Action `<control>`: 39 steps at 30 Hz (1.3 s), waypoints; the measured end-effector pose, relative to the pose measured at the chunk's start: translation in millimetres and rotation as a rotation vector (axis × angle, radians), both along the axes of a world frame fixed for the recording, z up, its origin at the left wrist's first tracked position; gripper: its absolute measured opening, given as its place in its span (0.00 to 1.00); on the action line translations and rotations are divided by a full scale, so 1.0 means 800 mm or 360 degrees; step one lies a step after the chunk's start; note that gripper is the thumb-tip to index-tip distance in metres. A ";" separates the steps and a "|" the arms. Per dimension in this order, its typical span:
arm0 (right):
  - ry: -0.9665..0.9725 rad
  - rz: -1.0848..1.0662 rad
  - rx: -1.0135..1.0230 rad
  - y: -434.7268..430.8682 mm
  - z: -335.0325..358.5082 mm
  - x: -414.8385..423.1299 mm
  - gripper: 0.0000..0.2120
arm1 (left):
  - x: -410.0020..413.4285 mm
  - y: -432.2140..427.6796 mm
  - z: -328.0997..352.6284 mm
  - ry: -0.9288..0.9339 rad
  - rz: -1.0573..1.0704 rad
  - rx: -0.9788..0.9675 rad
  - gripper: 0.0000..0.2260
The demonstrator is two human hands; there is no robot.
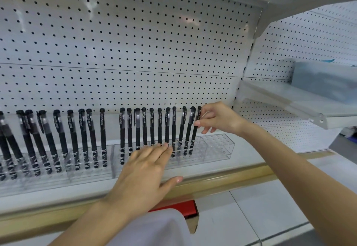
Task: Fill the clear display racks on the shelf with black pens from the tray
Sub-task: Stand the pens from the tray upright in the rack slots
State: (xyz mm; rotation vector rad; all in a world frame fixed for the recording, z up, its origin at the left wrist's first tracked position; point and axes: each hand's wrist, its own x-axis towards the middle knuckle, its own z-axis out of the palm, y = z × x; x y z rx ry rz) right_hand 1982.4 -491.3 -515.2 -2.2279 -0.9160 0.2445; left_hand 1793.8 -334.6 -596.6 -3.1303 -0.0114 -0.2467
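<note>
On a white shop shelf [222, 165] edged with a tan strip [222, 177], black pens [144, 128] stand in two clear racks, caps up and tips down, their long axes close to vertical. Those in the left rack [58, 174] lean with their caps to the left; those in the right rack [218, 147] stand straighter, the last few tipping right.

The right hand [218, 119] pinches the end pen [193, 139] between thumb and forefinger just below its cap, the other fingers loosely curled. This pen is the rightmost in the row, its tip down in the right rack; the rack's far right end holds no pens.

The left hand [143, 172] lies flat, fingers straight and pressed together, fingertips touching the front of the right rack at the foot of the pens, thumb spread wide over the tan strip.

Behind the pens rises a white pegboard [135, 43]. To the right a second white shelf [289, 99] juts out, carrying a grey box [324, 79] — blurred.

Below the left wrist sit a red object [183, 207] and a pale rounded shape [164, 226] — both partly hidden, and too unclear to identify. The left rack runs off the frame's left edge.
</note>
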 end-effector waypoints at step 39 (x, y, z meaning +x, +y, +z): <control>0.0306 0.0696 -0.0810 0.097 -0.256 -0.337 0.17 | -0.261 0.127 -0.119 -0.0301 0.0176 -0.0539 0.31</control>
